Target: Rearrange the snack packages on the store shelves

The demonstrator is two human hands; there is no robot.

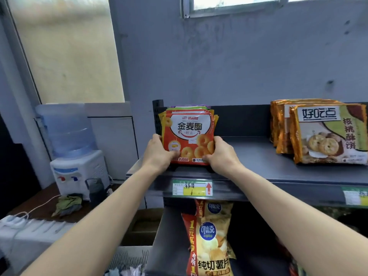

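A red snack package [189, 134] printed with ring biscuits stands upright at the left end of the dark top shelf [258, 156]. It fronts a row of similar packs, whose green and purple tops show behind it. My left hand [159, 152] grips its lower left corner, thumb on the front. My right hand [221, 154] grips its lower right corner the same way. Further right on the same shelf stand orange walnut-biscuit packs [322, 134], leaning in a short row.
A price tag [192, 188] with a red arrow hangs on the shelf's front rail. Yellow chip bags [211, 240] stand on the shelf below. A water dispenser [75, 156] sits on a brown table to the left, with a power strip [14, 220] near it.
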